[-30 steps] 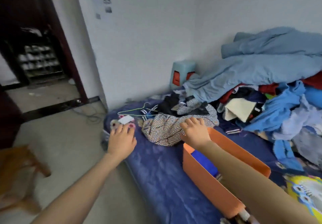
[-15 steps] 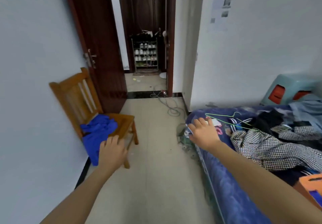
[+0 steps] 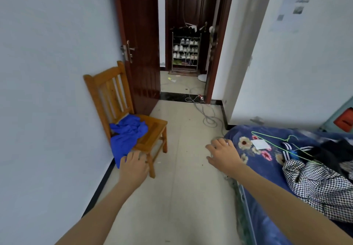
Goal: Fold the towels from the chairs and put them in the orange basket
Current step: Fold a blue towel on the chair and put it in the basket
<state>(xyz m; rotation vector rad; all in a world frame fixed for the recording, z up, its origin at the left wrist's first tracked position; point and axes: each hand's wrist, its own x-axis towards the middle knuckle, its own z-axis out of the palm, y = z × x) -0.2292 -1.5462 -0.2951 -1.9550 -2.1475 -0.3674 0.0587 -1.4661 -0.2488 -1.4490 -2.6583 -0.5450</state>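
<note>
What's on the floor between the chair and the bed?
Nothing much: in the head view the floor between the chair and the bed is bare tile with small specks; a grey cable lies farther back.

Crumpled blue towel (image 3: 127, 136) on wooden chair (image 3: 152, 130), empty hands apart.

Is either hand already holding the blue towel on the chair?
No. The blue towel lies crumpled on the wooden chair, while the left hand and right hand are both open and empty.

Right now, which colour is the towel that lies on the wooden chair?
Bright blue. The towel lies crumpled on the wooden chair seat; the head view shows it.
</note>
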